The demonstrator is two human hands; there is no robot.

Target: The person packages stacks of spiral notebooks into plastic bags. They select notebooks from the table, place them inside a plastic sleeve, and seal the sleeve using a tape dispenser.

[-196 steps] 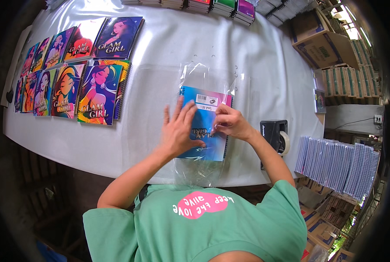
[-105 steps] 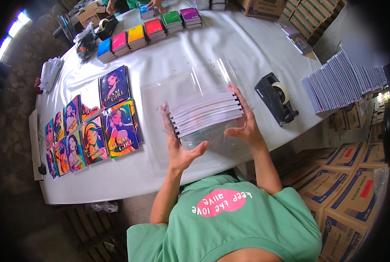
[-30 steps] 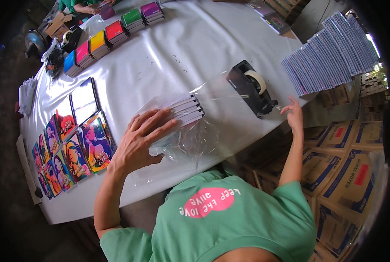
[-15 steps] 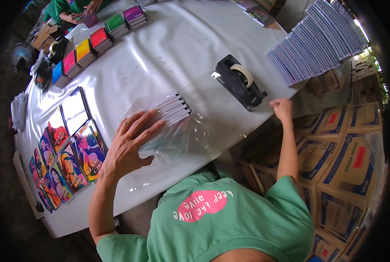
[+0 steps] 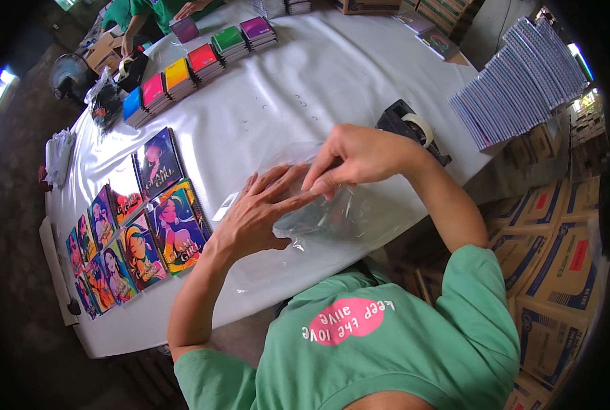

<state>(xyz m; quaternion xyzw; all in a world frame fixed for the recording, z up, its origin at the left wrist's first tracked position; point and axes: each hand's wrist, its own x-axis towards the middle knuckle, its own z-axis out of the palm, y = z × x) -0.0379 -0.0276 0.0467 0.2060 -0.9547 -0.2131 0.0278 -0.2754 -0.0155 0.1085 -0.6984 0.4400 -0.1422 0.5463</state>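
My left hand [image 5: 264, 208] lies with spread fingers on a clear plastic wrapping [image 5: 319, 222] in front of me. The wrapped stack of notebooks is now mostly hidden under my hands; a small white corner shows left of that hand. My right hand [image 5: 363, 160] is closed in a pinch over the wrapping, its fingertips meeting the left fingers. Whatever it pinches is too small to make out. Behind my right wrist stands a black tape dispenser [image 5: 397, 119] with a pale roll of tape [image 5: 420, 128], partly covered by the forearm.
Colourful spiral notebooks [image 5: 139, 249] lie in rows at left. Small notebook stacks [image 5: 206, 61] line the far side, near a co-worker's hand [image 5: 192, 8]. A tall fanned pile of spiral notebooks [image 5: 517, 82] stands at right, above cartons [image 5: 558, 266] beside the table.
My right hand has come from beyond the dispenser to the wrapping, meeting my left hand. The left hand stays spread on the wrapping. The whole view has shifted.
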